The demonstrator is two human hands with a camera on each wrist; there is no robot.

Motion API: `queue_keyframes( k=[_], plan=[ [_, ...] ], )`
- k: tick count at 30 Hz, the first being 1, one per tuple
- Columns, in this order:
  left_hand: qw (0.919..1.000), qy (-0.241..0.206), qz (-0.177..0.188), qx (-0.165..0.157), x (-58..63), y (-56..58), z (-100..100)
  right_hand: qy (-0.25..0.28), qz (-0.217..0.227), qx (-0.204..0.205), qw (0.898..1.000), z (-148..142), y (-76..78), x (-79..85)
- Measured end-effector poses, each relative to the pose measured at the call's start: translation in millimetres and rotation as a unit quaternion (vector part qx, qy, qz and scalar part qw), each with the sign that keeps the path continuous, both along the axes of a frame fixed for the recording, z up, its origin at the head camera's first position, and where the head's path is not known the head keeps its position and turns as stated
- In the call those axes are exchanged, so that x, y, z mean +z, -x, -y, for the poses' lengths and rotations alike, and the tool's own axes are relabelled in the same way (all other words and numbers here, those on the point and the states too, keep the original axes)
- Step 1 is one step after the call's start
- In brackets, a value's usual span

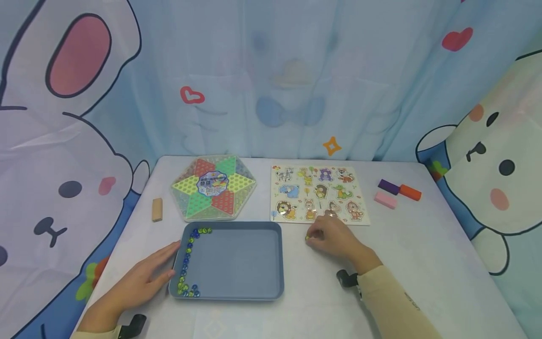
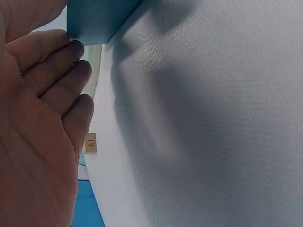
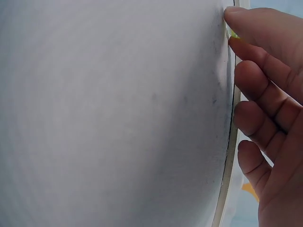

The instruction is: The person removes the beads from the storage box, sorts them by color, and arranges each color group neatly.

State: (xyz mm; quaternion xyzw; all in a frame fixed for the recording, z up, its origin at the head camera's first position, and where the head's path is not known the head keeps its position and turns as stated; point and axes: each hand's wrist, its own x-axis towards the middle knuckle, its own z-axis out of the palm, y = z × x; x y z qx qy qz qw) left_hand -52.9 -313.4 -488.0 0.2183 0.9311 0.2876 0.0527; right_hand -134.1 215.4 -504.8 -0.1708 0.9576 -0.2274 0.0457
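Between thumb and forefinger, my right hand pinches a small yellow-green marble, just in front of the animal puzzle board. In the right wrist view only a sliver of the marble shows between the fingertips. A blue-grey tray lies to the left of that hand. Along its left side runs a line of several blue and yellow-green marbles, turning inward at both ends. My left hand rests against the tray's left rim with its fingers extended, as the left wrist view also shows.
Behind the tray lies a hexagonal star-patterned game board with a label. A wooden block is at the left. Purple, orange and pink blocks lie at the right. A printed curtain hangs behind the table.
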Motion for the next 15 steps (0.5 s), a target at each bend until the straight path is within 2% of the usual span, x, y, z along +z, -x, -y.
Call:
queue_keyframes(
  k=[6,15],
  plan=[
    [1.0000,0.004,0.006,0.006,0.6,-1.9,0.2,-0.007,0.005,-0.002,1.000,0.9,-0.4,0.1],
    [1.0000,-0.005,-0.002,-0.003,-1.4,0.0,0.7,0.055,-0.019,-0.020,0.998,-9.9,0.6,17.6]
  ],
)
